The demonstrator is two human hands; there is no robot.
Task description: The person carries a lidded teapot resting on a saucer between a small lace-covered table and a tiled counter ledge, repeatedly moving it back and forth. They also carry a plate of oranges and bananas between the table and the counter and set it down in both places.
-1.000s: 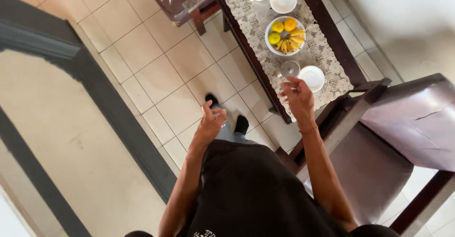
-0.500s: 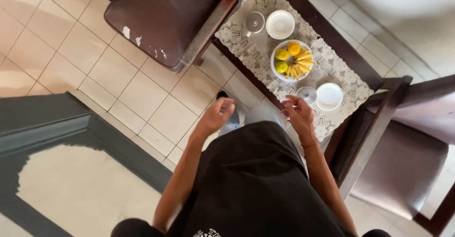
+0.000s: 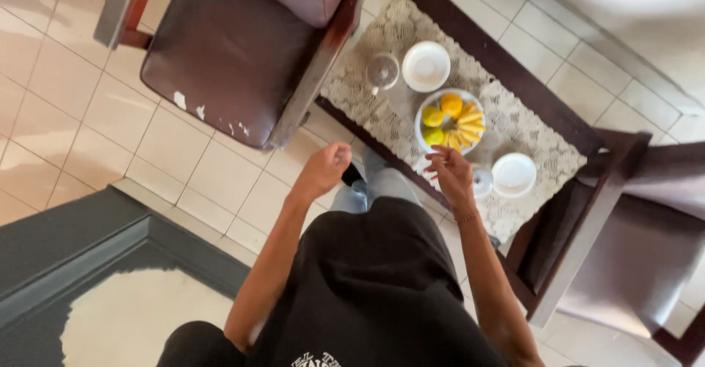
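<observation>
View from above, looking down the person's dark shirt [image 3: 367,286] toward a low dark wooden surface [image 3: 507,66] covered by a cream lace cloth [image 3: 529,132]. Nearest the viewer, a grey rug with a pale centre [image 3: 110,293] lies on the tiled floor [image 3: 88,125] at lower left. The left hand [image 3: 323,170] hangs over the floor just short of the near edge of the surface, its grip loosely curled and holding nothing. The right hand [image 3: 449,177] is over the near edge of the cloth, fingers bent downward and drawn close together, empty; whether the fingertips touch the cloth cannot be told. Just beside this hand stands a clear glass [image 3: 482,180], and next to the glass lies a small white saucer [image 3: 514,175]. Directly beyond the right hand sits a white fruit bowl [image 3: 424,117] holding yellow citrus fruit and bananas. Farther along the cloth stand a second clear glass [image 3: 382,70] and a second white saucer [image 3: 426,66], side by side. A brown cushioned chair [image 3: 228,59] stands at the left of the surface, its seat scuffed along the front edge; another chair [image 3: 639,249] stands at the right.
</observation>
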